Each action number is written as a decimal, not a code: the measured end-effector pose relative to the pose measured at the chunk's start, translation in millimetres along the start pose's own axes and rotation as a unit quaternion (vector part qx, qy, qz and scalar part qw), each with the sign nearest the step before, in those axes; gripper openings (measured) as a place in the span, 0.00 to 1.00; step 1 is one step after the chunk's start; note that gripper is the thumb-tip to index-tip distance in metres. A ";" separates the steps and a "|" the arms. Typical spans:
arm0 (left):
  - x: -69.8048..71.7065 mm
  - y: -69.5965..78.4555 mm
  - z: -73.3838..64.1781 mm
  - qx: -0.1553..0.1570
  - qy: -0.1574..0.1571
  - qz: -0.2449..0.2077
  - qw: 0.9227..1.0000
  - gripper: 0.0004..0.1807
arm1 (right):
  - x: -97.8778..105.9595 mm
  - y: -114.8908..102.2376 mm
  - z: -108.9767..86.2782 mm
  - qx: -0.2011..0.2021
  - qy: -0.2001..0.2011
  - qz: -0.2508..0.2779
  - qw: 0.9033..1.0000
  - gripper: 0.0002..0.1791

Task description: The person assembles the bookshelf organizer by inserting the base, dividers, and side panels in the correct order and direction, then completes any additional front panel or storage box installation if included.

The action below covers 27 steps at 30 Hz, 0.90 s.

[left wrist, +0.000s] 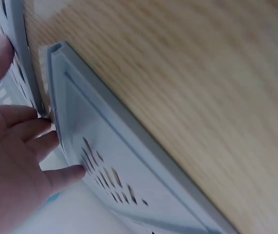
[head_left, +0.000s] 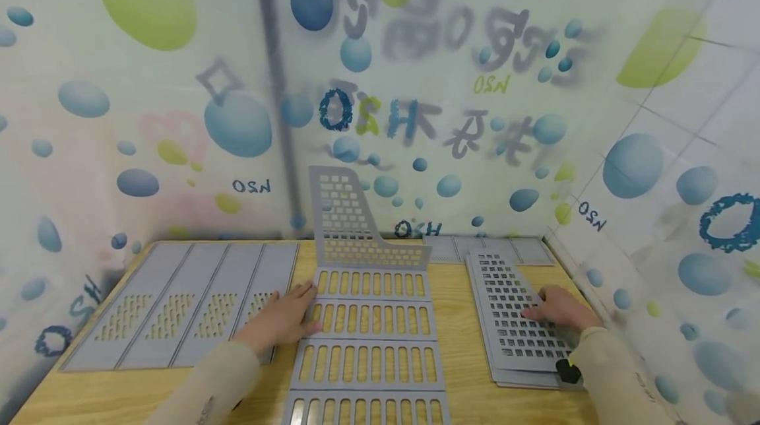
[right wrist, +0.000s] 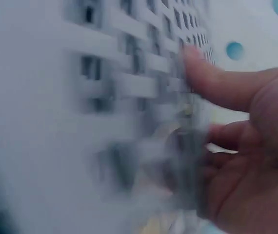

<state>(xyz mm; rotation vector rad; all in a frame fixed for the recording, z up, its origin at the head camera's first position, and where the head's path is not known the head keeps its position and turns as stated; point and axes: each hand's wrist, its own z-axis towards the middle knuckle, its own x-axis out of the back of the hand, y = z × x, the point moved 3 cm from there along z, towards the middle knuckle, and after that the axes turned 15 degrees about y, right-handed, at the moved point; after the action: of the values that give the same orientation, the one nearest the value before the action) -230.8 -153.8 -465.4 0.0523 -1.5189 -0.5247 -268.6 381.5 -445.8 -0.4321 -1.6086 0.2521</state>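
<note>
My left hand (head_left: 280, 319), fingers fairly straight, touches the left edge of a long grey slotted panel (head_left: 371, 340) made of joined sections. In the left wrist view its thumb (left wrist: 0, 61) is at that panel, while the little finger reaches a grey ribbed panel (left wrist: 144, 170) with slanted holes. At the right, my right hand (head_left: 559, 309) grips the slanted edge of stacked grey perforated side panels (head_left: 502, 310). Its thumb (right wrist: 217, 83) lies on the top face, with the other fingers partly hidden at the edge. The right wrist view is blurred.
An L-shaped perforated panel (head_left: 366, 224) stands upright at the slotted panel's far end. Behind the right stack lies another grey panel (head_left: 483, 250). Everything is on a wooden table (head_left: 457, 326), enclosed by a patterned curtain (head_left: 356, 82) at the back and sides.
</note>
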 end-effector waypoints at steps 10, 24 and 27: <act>5.2 -8.4 -16.0 -0.010 0.002 -0.029 1.000 0.55 | 22.2 -57.1 -10.0 0.124 0.146 0.195 0.962 0.18; 7.3 -4.9 -15.1 -0.003 0.000 -0.024 1.000 0.55 | -3.7 -96.6 -10.4 0.194 0.237 0.240 0.921 0.08; 7.3 -5.2 -14.6 -0.002 0.000 -0.024 1.000 0.54 | -5.0 -97.1 -10.7 0.196 0.236 0.240 0.921 0.07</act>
<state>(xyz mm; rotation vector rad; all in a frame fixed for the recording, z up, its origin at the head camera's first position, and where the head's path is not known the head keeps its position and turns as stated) -218.6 -165.2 -461.5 0.0857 -1.5204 -0.5656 -269.9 290.8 -409.2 -0.5226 -0.9286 0.7675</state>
